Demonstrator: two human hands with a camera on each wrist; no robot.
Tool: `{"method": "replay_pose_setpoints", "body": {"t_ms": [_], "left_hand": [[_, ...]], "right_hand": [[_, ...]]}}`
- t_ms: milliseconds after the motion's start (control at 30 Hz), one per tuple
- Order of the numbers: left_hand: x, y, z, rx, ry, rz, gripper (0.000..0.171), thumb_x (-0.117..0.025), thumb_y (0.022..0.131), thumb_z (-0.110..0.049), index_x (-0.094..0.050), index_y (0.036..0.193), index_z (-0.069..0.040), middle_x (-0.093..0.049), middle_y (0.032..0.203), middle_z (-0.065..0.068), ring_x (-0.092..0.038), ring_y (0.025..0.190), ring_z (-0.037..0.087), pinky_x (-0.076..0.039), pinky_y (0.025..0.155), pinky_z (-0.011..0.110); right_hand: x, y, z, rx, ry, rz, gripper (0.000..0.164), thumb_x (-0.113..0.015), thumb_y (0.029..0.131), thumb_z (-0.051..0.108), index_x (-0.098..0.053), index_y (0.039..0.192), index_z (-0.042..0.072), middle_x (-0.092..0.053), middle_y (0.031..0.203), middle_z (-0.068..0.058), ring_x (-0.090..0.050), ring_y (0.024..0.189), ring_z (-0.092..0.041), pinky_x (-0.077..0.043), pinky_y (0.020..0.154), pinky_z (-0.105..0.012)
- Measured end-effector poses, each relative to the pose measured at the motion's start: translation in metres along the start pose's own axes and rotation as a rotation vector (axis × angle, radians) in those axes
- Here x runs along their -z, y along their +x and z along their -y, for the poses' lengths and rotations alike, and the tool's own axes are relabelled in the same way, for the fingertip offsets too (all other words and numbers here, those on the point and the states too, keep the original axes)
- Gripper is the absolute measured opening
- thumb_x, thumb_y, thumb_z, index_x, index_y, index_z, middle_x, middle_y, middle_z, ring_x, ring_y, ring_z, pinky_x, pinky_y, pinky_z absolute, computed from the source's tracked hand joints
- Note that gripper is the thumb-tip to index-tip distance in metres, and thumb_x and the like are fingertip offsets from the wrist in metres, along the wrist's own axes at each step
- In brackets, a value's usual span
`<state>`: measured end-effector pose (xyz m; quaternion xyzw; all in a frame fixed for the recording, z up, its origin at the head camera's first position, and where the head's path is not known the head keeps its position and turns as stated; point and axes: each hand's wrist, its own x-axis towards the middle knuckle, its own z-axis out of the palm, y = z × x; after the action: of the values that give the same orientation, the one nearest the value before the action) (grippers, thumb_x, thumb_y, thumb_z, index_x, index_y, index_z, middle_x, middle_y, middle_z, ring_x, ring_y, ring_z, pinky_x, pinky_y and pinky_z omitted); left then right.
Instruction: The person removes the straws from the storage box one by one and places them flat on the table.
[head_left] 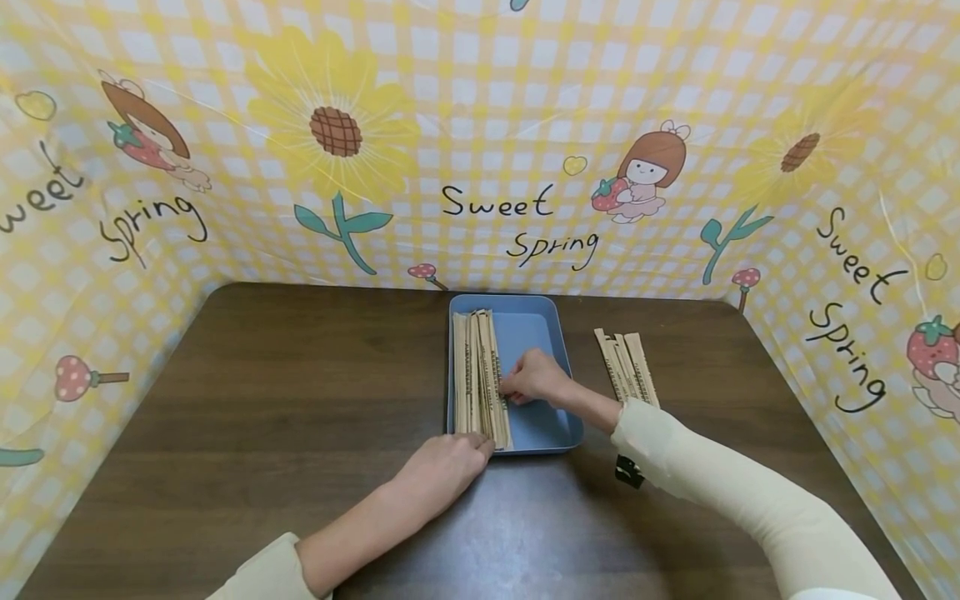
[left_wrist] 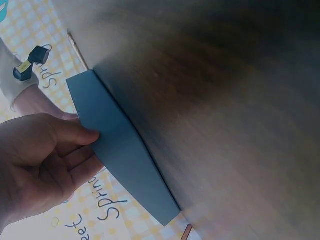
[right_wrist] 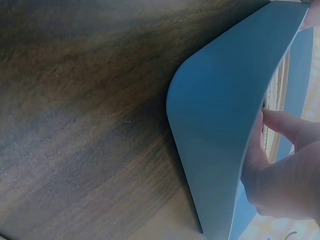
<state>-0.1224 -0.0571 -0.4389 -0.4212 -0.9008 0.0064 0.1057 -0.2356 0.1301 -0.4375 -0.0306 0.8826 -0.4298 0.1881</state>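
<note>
A blue tray (head_left: 525, 325) lies on the table, its left half filled with a row of slim brown paper sleeves (head_left: 476, 367) bearing dark print, like wrapped chopsticks. My left hand (head_left: 450, 462) holds the tray's near rim at the left corner. In the left wrist view its thumb (left_wrist: 82, 135) presses the outer wall, while the other fingers go behind the rim. Inside the tray, my right hand (head_left: 536, 377) pinches at the rightmost paper sleeve with thumb and index finger. The right wrist view shows these fingers (right_wrist: 280, 122) against the row, partly hidden by the tray wall.
Several more paper sleeves (head_left: 626, 362) lie on the wooden table (head_left: 300, 400) right of the tray, partly covered by the right sleeve. A small dark device (head_left: 628, 471) hangs under the right wrist. Patterned yellow checked cloth (head_left: 487, 125) stands behind and at both sides.
</note>
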Motion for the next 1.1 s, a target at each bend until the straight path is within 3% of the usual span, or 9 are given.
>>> {"method": "replay_pose_setpoints", "body": {"t_ms": [267,633,1100], "left_hand": [[0.0,0.0,0.0,-0.003,0.009,-0.02,0.024,-0.072,0.085,-0.002,-0.073,0.108,-0.006,-0.071,0.103,0.007,-0.07,0.088,0.019,-0.059,0.063,0.028],[-0.001,0.0,0.0,-0.009,0.005,-0.029,0.028,-0.071,0.084,0.002,-0.073,0.111,-0.005,-0.071,0.107,0.007,-0.07,0.09,0.019,-0.06,0.064,0.027],[0.001,0.001,0.0,0.007,-0.022,0.025,0.027,-0.071,0.086,0.002,-0.072,0.112,-0.005,-0.071,0.107,0.009,-0.071,0.09,0.021,-0.06,0.065,0.028]], "right_hand": [[0.0,0.0,0.002,0.046,-0.113,-0.022,0.03,-0.078,0.084,0.009,-0.068,0.059,-0.005,-0.066,0.057,-0.012,-0.068,0.055,-0.027,-0.059,0.056,-0.031],[-0.001,0.004,0.002,0.042,-0.231,-0.042,0.026,-0.073,0.085,0.008,-0.072,0.06,0.002,-0.065,0.053,-0.005,-0.066,0.05,-0.017,-0.056,0.052,-0.026],[0.013,0.003,0.0,-0.06,-0.003,-0.014,0.013,-0.073,0.084,0.003,-0.073,0.075,-0.006,-0.068,0.065,-0.012,-0.067,0.057,-0.018,-0.061,0.059,-0.028]]}}
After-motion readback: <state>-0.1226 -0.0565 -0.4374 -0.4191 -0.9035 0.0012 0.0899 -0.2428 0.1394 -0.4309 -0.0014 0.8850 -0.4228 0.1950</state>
